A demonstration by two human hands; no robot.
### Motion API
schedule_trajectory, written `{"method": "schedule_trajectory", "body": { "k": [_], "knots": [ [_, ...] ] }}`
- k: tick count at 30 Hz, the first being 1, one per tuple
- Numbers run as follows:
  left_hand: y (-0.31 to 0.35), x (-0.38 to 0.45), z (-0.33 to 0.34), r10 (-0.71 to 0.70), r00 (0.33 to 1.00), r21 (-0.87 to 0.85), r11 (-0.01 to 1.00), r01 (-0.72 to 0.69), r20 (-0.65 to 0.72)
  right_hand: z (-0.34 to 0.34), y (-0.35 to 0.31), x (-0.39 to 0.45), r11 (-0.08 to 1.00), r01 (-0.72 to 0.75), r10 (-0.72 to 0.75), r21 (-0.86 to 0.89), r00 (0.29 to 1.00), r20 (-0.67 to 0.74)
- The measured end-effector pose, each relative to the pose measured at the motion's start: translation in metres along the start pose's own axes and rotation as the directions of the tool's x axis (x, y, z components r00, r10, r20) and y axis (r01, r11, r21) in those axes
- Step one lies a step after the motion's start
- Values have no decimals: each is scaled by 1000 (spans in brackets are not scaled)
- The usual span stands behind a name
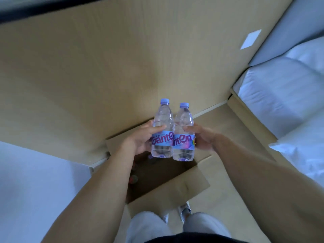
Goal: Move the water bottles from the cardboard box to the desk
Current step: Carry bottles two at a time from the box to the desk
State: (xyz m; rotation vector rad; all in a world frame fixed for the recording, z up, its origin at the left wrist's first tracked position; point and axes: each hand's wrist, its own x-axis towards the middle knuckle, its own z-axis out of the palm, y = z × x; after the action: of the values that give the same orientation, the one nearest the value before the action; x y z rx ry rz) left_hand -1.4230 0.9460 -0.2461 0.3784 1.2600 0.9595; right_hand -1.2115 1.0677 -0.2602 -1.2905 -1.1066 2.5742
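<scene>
Two clear water bottles with pale blue caps and blue-pink labels are held side by side, upright, above the open cardboard box [185, 188]. My left hand [142, 137] grips the left bottle [162, 130] around its middle. My right hand [204, 137] grips the right bottle [183, 134] the same way. The two bottles touch each other. Inside the dark box below them, the tops of a few more bottles [135, 178] show faintly. The wooden desk [105, 64] stretches wide ahead of the bottles.
A bed with white bedding [287, 95] stands at the right. A small white card [250, 39] lies on the wood surface at the far right. My legs and shoes [184, 210] are just behind the box on the floor.
</scene>
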Motion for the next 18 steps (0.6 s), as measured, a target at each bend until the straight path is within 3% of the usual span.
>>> {"method": "schedule_trajectory", "body": {
  "k": [10,14,18],
  "knots": [
    [8,3,112,-65,955,248,969,-10,289,-42,44,-130,968,166,-72,189,903,-424],
    [-1,3,170,-120,871,339,939,-56,477,-60,68,-183,938,258,-131,230,882,-452],
    [-15,-2,232,-181,822,433,897,-87,540,-78,97,-235,895,390,-236,216,826,-512]
  ]
}}
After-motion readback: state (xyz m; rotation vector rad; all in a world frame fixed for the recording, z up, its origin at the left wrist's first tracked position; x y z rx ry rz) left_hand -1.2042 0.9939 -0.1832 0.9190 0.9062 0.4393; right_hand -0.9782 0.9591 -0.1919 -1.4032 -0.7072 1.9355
